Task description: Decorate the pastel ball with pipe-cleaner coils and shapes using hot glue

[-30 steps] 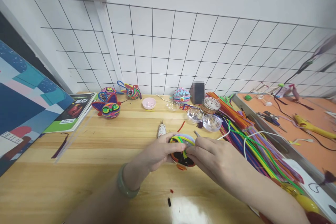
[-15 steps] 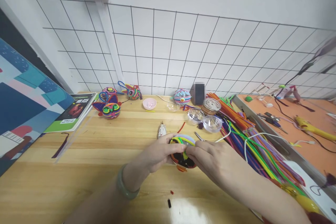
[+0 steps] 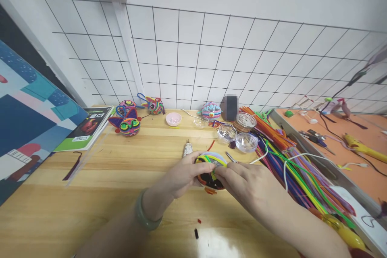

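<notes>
Head view: much of the ball (image 3: 208, 179) is covered, its left flank by the left hand (image 3: 183, 175) and its right by the right hand (image 3: 246, 183), so its underside and full outline cannot be made out. Both forearms are cut off towards the lower edge. A white-bodied tool (image 3: 188, 147) shows only its upper part past the left hand, and a metal tool (image 3: 231, 157) is partly hidden beyond the right; a dark block (image 3: 231, 107) by the wall is pixelated.

The ball is held in front of the wearer, over the middle of the bench (image 3: 145, 213); whether it touches the wood cannot be told. Its black side faces up and towards the wearer, with an orange piece at the near edge and a pale lilac band along the far one. It looks roundish, so no long axis can be settled. Yellow, green and orange lines curve round the black, a greyish patch shows near the top, and a yellow-green strand (image 3: 213, 175) runs down between the hands.

The left grip is wrapped around the ball, thumb laid across the top. The right grip is drawn into a near pinch at the strand; whether the strand sits between its fingertips, I cannot tell
</notes>
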`<action>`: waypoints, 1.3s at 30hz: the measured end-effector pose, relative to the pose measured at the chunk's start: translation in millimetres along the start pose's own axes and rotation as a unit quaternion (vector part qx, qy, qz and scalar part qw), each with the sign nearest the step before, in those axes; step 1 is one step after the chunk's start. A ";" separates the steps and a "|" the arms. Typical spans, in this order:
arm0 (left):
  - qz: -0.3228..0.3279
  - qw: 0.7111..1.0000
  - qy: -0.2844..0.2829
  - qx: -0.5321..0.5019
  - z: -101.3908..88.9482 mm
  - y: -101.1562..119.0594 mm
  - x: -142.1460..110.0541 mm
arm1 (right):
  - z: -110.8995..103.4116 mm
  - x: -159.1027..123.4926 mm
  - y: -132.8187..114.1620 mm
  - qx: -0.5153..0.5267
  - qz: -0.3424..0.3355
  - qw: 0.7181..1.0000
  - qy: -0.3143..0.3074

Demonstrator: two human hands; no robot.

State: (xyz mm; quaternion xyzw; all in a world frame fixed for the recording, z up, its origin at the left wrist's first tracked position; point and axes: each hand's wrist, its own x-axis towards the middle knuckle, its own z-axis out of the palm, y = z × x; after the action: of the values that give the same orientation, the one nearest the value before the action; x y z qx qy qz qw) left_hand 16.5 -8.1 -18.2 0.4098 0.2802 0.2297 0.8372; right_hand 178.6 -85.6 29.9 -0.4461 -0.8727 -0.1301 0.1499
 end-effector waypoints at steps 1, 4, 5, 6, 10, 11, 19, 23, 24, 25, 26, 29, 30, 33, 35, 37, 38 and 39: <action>-0.002 1.000 -0.002 0.002 0.5 1.1 -0.6 | 0.9 -0.2 0.7 -0.001 -0.001 1.000 0.000; -0.001 1.000 -0.005 0.005 1.6 3.1 -1.7 | 4.2 -1.3 3.8 0.026 0.007 1.000 -0.009; -0.001 1.000 -0.003 0.006 1.6 3.1 -1.7 | 5.1 -1.7 4.9 0.041 0.012 0.999 -0.013; -0.003 1.000 0.000 0.007 1.4 2.7 -1.6 | 5.5 -2.0 5.8 0.058 0.017 0.998 -0.019; -0.009 1.000 0.005 0.008 -0.5 0.4 -0.5 | 4.0 -1.2 7.2 0.108 0.026 0.993 -0.039; -0.008 1.000 0.002 0.008 -0.9 0.0 -0.3 | 3.4 -0.5 7.2 0.113 0.027 0.992 -0.045; -0.012 1.000 -0.024 0.010 -3.6 0.7 2.0 | 10.9 3.0 10.9 0.111 0.007 0.993 -0.032; -0.014 1.000 -0.019 0.009 -6.1 0.5 3.6 | 8.6 3.5 13.6 0.141 0.005 0.990 -0.029; -0.016 1.000 -0.017 0.011 -6.1 0.9 3.6 | 6.2 3.7 14.3 0.157 0.007 0.987 -0.042; -0.019 1.000 -0.015 0.015 -5.7 1.4 3.4 | 3.5 3.8 15.0 0.171 0.009 0.984 -0.055; -0.020 1.000 -0.016 0.019 -5.1 2.0 3.0 | 1.0 3.9 15.7 0.182 0.011 0.981 -0.067; -0.018 0.999 -0.017 0.026 -3.5 3.0 2.0 | -4.1 3.3 16.5 0.170 0.004 0.982 -0.081; -0.017 0.999 -0.019 0.024 -3.4 2.8 1.9 | -4.7 3.1 16.2 0.152 -0.003 0.985 -0.076; -0.010 1.000 -0.021 0.020 -4.2 0.3 2.5 | -5.4 3.6 13.0 0.082 -0.028 0.995 -0.052; -0.004 1.000 -0.007 0.027 -5.1 -2.3 3.5 | -6.5 5.3 10.0 0.043 -0.045 0.997 -0.047; 0.001 0.999 0.010 0.040 -5.5 -4.4 4.3 | -8.1 7.8 7.7 0.021 -0.059 0.996 -0.059; 0.002 0.999 0.016 0.045 -5.6 -5.0 4.6 | -8.9 9.2 7.1 0.015 -0.064 0.996 -0.068; 0.003 0.999 0.018 0.050 -5.5 -5.2 4.7 | -9.6 10.5 7.0 0.012 -0.067 0.995 -0.079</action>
State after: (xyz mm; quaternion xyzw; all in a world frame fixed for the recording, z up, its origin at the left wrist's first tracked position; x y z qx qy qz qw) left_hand 17.1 -5.1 -26.5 0.4477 0.3046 0.2252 0.8100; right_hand 179.9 -77.2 43.4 -0.3937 -0.9112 -0.0939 0.0773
